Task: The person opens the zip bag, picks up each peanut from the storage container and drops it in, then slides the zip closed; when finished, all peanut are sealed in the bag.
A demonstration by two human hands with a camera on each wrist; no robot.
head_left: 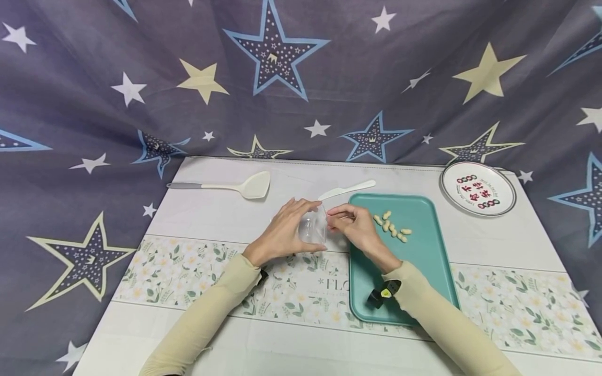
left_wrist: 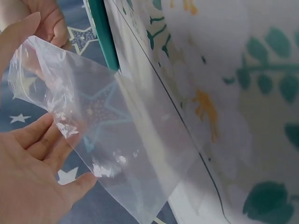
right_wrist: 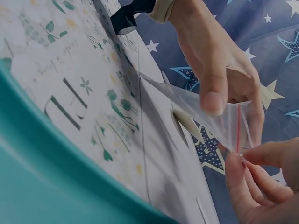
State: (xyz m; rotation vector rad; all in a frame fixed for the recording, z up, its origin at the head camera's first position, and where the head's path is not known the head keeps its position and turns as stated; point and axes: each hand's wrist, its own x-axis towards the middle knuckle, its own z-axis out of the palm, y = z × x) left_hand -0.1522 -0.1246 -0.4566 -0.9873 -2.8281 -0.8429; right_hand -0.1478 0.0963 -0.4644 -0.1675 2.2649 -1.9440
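A clear plastic bag [head_left: 308, 230] with a red strip near its mouth is held up between both hands. My left hand [head_left: 281, 230] spreads its thumb and fingers around the bag's side; in the left wrist view the fingers of that hand [left_wrist: 42, 163] lie relaxed against the film of the bag [left_wrist: 121, 126]. My right hand [head_left: 357, 230] pinches a corner at the mouth between thumb and forefinger, seen closely in the right wrist view, where the hand [right_wrist: 266, 179] grips the end of the red strip of the bag [right_wrist: 224, 119].
A teal tray [head_left: 414, 271] with several peanuts [head_left: 393, 228] lies at the right, under my right forearm. Behind are a white knife [head_left: 348, 189] and a spatula [head_left: 255, 186]. A round plate [head_left: 478, 189] sits at the back right.
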